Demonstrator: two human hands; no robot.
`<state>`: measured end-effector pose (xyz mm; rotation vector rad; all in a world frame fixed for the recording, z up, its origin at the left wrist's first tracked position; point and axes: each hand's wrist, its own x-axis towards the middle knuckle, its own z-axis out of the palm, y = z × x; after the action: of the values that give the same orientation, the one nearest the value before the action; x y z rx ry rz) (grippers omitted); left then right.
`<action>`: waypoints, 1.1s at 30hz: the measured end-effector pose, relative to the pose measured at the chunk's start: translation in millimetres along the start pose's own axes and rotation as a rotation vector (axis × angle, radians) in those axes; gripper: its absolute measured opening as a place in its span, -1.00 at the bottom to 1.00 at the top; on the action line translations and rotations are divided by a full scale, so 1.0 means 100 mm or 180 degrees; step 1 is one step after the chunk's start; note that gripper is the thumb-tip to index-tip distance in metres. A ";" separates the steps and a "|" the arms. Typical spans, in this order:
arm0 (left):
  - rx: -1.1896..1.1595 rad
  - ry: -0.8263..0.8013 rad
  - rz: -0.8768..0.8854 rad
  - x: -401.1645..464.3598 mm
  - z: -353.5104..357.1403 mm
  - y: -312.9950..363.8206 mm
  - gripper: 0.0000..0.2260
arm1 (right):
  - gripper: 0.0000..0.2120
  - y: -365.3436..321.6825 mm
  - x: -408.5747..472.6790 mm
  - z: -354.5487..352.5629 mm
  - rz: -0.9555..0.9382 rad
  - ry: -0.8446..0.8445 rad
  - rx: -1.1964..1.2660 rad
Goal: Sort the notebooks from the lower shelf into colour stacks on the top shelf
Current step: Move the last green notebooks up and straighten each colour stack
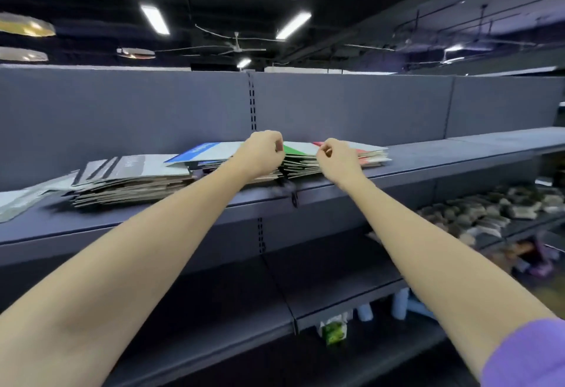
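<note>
Several notebook stacks lie on the grey top shelf [443, 157]. A black-and-grey stack [128, 177] sits at the left, a blue-topped stack [211, 151] beside it, then a green-topped stack [298, 154] and a red-topped stack [367, 153]. My left hand [260, 151] hovers over the seam between the blue and green stacks, fingers curled, nothing visibly in them. My right hand [337, 157] is over the green and red stacks, fingers also curled with thumb and forefinger close together. Whether either hand touches a cover is unclear.
A pale flat packet [21, 200] lies at the shelf's far left. The lower shelf [336, 267] below looks dark. Small packaged goods [489, 212] fill the shelf at right, and bottles and a green carton [334, 330] stand lower down.
</note>
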<state>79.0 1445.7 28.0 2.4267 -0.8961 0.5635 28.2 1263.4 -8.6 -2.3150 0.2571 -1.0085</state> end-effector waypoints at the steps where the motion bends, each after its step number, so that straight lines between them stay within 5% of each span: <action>1: -0.0039 0.0000 0.0056 -0.08 -0.01 0.00 -0.91 | -0.88 -0.01 -0.13 0.01 0.0042 0.0043 0.0046; 5: -0.0369 -0.0227 0.0340 -0.57 -0.05 0.03 -0.90 | -0.85 -0.07 -0.71 0.09 0.0346 -0.0131 -0.0065; 8: -0.0780 -0.0950 0.0284 -1.02 0.06 -0.04 -0.87 | -0.87 -0.07 -1.17 0.25 0.0510 -0.0561 -0.0377; 15: -0.0107 -0.1814 -0.0141 -2.09 0.59 -0.99 -0.95 | -0.87 -0.16 -2.27 0.97 0.0794 -0.1534 -0.0385; 33: 0.0687 -0.1198 -0.1837 -3.80 0.43 -2.93 -0.69 | -0.79 -1.06 -3.17 3.03 -0.0216 -0.2680 0.0084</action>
<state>22.9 1799.0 -294.3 2.8660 -0.2302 -0.0141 20.1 1608.5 -299.8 -2.5068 -0.1761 -0.0032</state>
